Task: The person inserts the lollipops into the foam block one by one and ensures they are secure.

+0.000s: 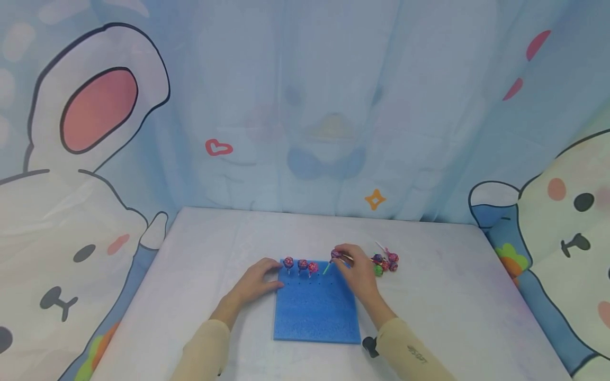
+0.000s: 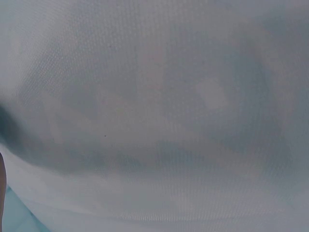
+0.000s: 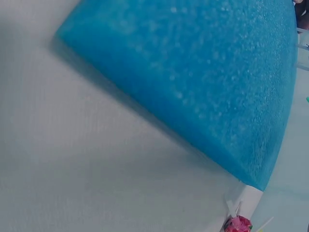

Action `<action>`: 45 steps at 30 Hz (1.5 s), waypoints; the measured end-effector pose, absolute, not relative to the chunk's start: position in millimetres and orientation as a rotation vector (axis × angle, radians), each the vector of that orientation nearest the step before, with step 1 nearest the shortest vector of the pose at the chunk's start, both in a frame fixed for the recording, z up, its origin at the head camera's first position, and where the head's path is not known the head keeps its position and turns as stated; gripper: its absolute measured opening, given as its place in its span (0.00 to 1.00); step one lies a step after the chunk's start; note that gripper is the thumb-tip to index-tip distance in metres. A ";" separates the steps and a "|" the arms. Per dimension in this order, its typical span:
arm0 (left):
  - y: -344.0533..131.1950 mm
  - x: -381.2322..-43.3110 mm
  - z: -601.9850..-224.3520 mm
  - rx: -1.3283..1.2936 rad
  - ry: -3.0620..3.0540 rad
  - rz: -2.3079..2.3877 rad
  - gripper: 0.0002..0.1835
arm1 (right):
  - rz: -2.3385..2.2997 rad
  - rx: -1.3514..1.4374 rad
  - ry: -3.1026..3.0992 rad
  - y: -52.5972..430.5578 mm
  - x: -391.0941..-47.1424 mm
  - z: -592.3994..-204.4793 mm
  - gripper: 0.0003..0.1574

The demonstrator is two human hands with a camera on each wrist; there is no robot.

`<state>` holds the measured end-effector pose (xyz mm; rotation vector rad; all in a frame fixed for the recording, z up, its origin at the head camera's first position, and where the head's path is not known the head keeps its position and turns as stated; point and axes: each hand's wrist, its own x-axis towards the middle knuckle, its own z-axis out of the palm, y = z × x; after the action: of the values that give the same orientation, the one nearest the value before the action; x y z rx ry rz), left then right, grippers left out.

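In the head view a blue foam board [image 1: 316, 317] lies flat on the table, with small holes in a row. Three wrapped lollipops stand near its far edge: a red one [image 1: 288, 262], a dark red-blue one [image 1: 302, 265] and a pink one [image 1: 312, 269]. Above the far right part of the board, my right hand [image 1: 359, 275] pinches a purple-wrapped lollipop [image 1: 335, 254], its green stick slanting down to the left. Whether the stick's tip meets the board I cannot tell. My left hand [image 1: 252, 280] touches the board's left edge, thumb and fingers apart.
Right of the board lies a small pile of lollipops, including a pink one [image 1: 392, 257] and a green one [image 1: 378, 270]. A black object [image 1: 370, 346] shows beside the right sleeve. Behind the white-covered table [image 1: 429, 317] hangs a printed curtain [image 1: 405, 106].
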<state>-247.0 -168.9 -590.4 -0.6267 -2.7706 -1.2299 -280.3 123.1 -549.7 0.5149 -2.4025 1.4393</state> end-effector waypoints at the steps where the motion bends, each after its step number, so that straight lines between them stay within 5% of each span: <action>1: -168.9 -247.0 -590.4 -0.626 -2.770 -1.231 0.26 | 1.437 0.526 -2.400 122.2 -280.4 -550.4 0.17; 45: -168.7 -245.9 -587.3 -0.625 -2.762 -1.256 0.26 | 1.104 0.771 -2.460 104.2 -275.9 -566.2 0.22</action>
<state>-245.9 -168.7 -587.3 -0.6252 -2.7617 -1.2561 -275.9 104.2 -566.2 0.7708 -2.4599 1.1037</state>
